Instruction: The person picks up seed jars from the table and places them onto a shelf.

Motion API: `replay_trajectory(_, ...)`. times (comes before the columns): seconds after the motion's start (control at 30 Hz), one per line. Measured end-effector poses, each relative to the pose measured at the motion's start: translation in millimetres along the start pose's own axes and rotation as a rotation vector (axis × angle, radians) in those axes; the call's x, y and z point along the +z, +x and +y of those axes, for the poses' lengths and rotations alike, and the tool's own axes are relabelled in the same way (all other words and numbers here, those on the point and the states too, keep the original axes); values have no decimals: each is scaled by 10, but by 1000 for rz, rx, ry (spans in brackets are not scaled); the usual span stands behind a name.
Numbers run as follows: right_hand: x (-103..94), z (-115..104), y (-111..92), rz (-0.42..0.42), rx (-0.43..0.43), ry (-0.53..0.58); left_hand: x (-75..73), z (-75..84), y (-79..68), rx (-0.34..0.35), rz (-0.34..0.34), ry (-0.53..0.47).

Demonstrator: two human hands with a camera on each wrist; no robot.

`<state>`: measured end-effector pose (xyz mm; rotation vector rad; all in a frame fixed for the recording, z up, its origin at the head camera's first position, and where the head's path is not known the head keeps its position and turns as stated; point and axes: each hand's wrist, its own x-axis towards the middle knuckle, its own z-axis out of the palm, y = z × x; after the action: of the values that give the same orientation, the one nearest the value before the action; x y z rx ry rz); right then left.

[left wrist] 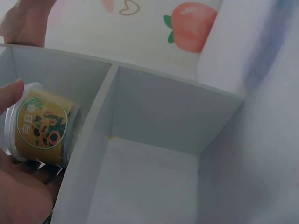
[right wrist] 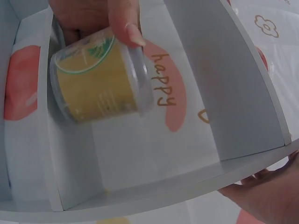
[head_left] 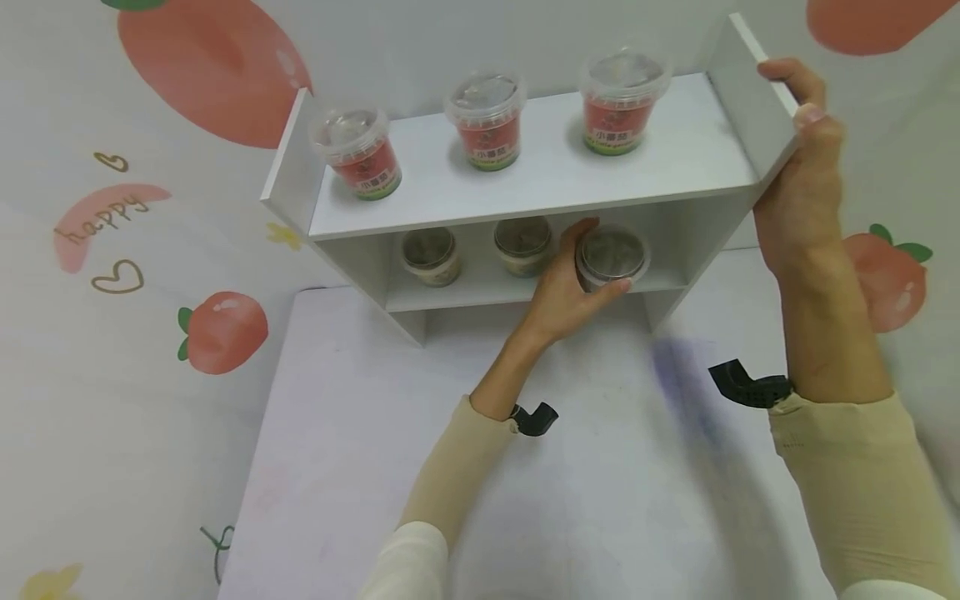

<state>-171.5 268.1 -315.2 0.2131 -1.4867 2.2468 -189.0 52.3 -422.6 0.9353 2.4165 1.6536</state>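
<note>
My left hand (head_left: 561,292) holds a yellow cup (head_left: 613,252) with a clear lid, thumb on one side and fingers on the other. This cup is at the right end of the white shelf unit's (head_left: 551,187) lower board. In the left wrist view, the cup's (left wrist: 44,126) round sunflower label shows, close to a board edge. My right hand (head_left: 808,162) grips the unit's right side panel near its top front edge. Two similar lidded cups, one at left (head_left: 432,257) and one in the middle (head_left: 522,246), sit on the lower board, partly hidden by the upper one.
On the upper board stand three red lidded cups: left (head_left: 367,167), middle (head_left: 491,137) and right (head_left: 618,121). The unit stands on a white table (head_left: 360,467), against a wall (head_left: 225,208) printed with red fruit. Side panels bound both ends.
</note>
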Motion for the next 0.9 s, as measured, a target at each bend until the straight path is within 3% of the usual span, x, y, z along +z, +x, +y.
replay_trajectory(0.13, 6, 3, -1, 13, 20, 1, 31, -11, 60, -1, 4, 20)
replay_trajectory(0.43, 38, 2, -26, -8, -43, -33, 81, -15, 199, 1, 34, 34)
replay_trajectory(0.9, 41, 18, -34, -8, -63, -46, 125, -73, 263, -25, 80, -22)
